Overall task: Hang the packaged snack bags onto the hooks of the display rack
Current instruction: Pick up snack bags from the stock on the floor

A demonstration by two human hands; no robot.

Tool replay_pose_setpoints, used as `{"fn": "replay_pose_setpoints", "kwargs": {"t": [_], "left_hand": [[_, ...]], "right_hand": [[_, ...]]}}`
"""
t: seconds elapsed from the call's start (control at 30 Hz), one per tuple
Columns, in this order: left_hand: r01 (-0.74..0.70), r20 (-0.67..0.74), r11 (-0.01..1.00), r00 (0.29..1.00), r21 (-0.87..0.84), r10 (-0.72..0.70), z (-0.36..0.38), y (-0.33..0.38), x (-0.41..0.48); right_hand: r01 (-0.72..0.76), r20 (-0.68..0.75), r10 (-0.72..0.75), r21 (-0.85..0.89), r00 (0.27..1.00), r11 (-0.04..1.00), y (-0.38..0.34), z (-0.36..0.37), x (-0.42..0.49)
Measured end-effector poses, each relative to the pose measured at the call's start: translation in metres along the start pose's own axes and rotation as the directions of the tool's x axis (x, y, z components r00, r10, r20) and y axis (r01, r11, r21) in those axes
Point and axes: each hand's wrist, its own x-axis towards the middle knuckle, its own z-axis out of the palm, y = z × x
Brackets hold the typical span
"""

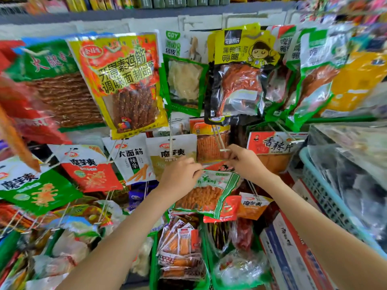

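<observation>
A green-edged snack bag [211,193] with orange strips inside hangs tilted between my hands, in front of the display rack. My left hand [180,176] pinches its top left corner. My right hand [243,162] grips its top right edge, just below the tip of a white wire hook [222,143]. The bag's hang hole is hidden by my fingers. Many other snack bags fill the hooks around, such as a yellow duck-leg bag [236,74] above and a white bag [171,151] to the left.
Green bins [154,258] of loose snack packets stand below the rack. A light blue plastic basket [326,195] and a cardboard box [293,252] sit to the right. A shelf of goods runs along the top.
</observation>
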Motion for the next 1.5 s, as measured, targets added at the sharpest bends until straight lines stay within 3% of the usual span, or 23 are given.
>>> {"fn": "replay_pose_setpoints", "kwargs": {"t": [0.1, 0.23, 0.33, 0.43, 0.6, 0.7, 0.87, 0.97, 1.1, 1.3, 1.4, 1.5], "left_hand": [[-0.03, -0.072, 0.999, 0.997, -0.014, 0.029, 0.007, 0.005, -0.006], [-0.142, 0.06, 0.983, 0.987, -0.119, 0.15, 0.024, 0.014, -0.019], [-0.162, 0.164, 0.976, 0.969, -0.148, 0.185, 0.054, 0.016, -0.034], [-0.202, 0.278, 0.963, 0.928, -0.178, 0.247, 0.089, 0.025, -0.052], [-0.231, 0.381, 0.94, 0.869, -0.249, 0.315, 0.136, 0.053, -0.08], [-0.159, 0.539, 0.96, 0.8, -0.23, 0.262, 0.169, 0.062, -0.099], [-0.163, 0.773, 0.98, 0.606, -0.111, 0.188, 0.24, 0.064, -0.143], [-0.18, 0.782, 0.978, 0.592, -0.107, 0.194, 0.288, 0.071, -0.166], [-0.269, 0.793, 0.96, 0.567, -0.077, 0.222, 0.357, 0.083, -0.183], [-0.413, 0.838, 0.901, 0.441, -0.129, 0.322, 0.462, 0.087, -0.209], [-0.432, 0.832, 0.877, 0.394, -0.208, 0.391, 0.514, 0.084, -0.219], [-0.419, 0.834, 0.872, 0.362, -0.254, 0.417, 0.561, 0.078, -0.228]], "right_hand": [[-0.053, 0.003, 0.053, 0.025, 0.999, 0.998, -0.004, 0.007, -0.025], [-0.098, 0.027, 0.097, 0.07, 0.995, 0.993, -0.014, 0.025, -0.06], [-0.151, 0.143, 0.137, 0.087, 0.98, 0.985, -0.006, 0.045, -0.09], [-0.182, 0.29, 0.197, -0.077, 0.937, 0.98, 0.021, 0.071, -0.123], [-0.309, 0.175, 0.329, -0.13, 0.928, 0.942, 0.06, 0.113, -0.172], [-0.378, 0.141, 0.395, -0.13, 0.908, 0.917, 0.087, 0.144, -0.201], [-0.394, 0.175, 0.412, -0.129, 0.894, 0.91, 0.134, 0.206, -0.258], [-0.406, 0.114, 0.418, -0.118, 0.901, 0.906, 0.157, 0.242, -0.284], [-0.569, 0.096, 0.57, -0.048, 0.816, 0.821, 0.205, 0.293, -0.319], [-0.728, 0.017, 0.728, -0.015, 0.685, 0.685, 0.259, 0.373, -0.369], [-0.815, 0.016, 0.815, -0.003, 0.579, 0.579, 0.286, 0.413, -0.384], [-0.842, 0.049, 0.846, -0.079, 0.532, 0.534, 0.315, 0.451, -0.392]]}}
